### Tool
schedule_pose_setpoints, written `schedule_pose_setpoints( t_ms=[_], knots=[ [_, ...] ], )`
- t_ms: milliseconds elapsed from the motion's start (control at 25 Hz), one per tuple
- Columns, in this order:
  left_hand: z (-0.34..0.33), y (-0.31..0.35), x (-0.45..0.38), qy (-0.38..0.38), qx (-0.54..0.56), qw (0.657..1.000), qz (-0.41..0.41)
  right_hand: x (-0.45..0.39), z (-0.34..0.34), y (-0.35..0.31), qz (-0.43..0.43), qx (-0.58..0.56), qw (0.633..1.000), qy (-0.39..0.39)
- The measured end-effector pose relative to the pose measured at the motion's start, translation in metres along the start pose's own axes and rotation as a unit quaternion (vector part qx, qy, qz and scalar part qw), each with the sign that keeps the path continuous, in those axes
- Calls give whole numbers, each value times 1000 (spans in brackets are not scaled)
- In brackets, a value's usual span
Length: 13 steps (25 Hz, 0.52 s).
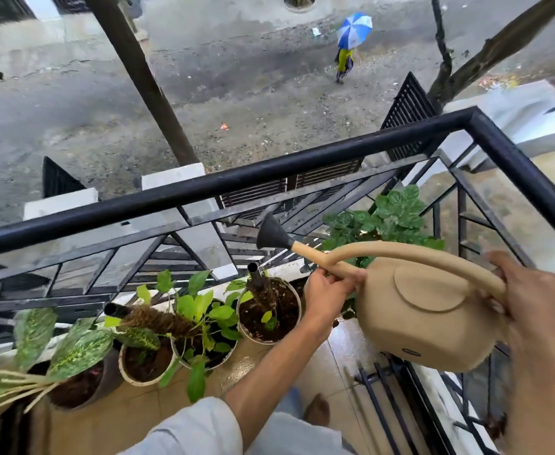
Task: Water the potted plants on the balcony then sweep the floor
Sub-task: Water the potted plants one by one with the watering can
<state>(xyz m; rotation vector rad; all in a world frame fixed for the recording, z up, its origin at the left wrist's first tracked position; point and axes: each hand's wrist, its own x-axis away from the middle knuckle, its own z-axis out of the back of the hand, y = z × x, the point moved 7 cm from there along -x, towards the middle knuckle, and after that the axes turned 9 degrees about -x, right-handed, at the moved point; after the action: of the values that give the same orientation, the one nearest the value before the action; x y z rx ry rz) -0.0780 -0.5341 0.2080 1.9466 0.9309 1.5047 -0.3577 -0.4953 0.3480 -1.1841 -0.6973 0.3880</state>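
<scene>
I hold a beige watering can (427, 310) above the balcony floor. My right hand (532, 300) grips the rear of its long curved handle. My left hand (328, 290) is wrapped around the base of the spout, just behind the black sprinkler head (269, 233), which points up and left toward the railing. No water is visibly coming out. Below the spout stands a white pot with a coir pole (269, 310). Left of it sit a white pot of bright green leaves (204, 333), another white pot (145, 362) and a dark pot with variegated leaves (76, 385).
A black metal railing (236, 182) runs around the balcony corner. A leafy plant (391, 218) grows in the far right corner. The tiled floor (335, 353) looks wet. My bare foot (317, 408) is below. A street with a person under a blue umbrella (355, 29) lies beyond.
</scene>
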Motion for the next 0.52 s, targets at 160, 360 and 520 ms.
schedule_pose_setpoints(
  t_ms=[160, 360, 520],
  knots=[
    [1, -24, -14, -1, -36, 999, -24, -13, 3, 27, -12, 25, 999, -41],
    [15, -81, -32, 52, -35, 997, -48, -32, -4, 77, -45, 86, 991, -91],
    [25, -107, -57, 44, -105, 990, -79, -39, -11, 115, -29, 76, 988, -130]
  ],
)
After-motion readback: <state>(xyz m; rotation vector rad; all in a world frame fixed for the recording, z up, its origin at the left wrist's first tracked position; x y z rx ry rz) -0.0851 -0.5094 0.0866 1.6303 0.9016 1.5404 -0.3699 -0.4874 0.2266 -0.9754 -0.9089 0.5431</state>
